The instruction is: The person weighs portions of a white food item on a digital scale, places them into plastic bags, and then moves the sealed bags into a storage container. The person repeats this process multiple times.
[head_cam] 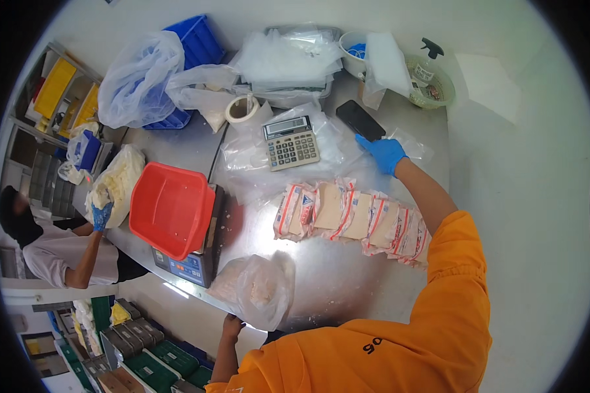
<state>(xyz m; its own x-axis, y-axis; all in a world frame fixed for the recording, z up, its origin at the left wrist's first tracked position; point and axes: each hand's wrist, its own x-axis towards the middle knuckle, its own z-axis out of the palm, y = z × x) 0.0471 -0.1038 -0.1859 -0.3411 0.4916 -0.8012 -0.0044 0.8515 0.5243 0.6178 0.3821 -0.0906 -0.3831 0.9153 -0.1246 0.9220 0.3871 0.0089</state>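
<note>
My right hand [384,153], in a blue glove, rests at the lower end of a black smartphone [360,120] lying on the steel table; whether it grips the phone is unclear. My bare left hand [233,326] is at the table's near edge, just below a plastic bag of pale, crumbly contents [258,290]; its fingers are partly hidden. Below my right hand lies a row of opened paper packets [359,216] with red and blue print, showing beige blocks. A desk calculator [291,145] lies on clear plastic bags [241,167]. A red plastic tub [169,209] sits on a digital scale [189,267].
Along the back stand a blue crate [194,42], stacked plastic bags [287,59], a tape roll [242,110], a white bucket [349,54] and a green basket [435,96] with a spray bottle [425,69]. At left, a co-worker's gloved hand [102,215] touches a bag [125,179].
</note>
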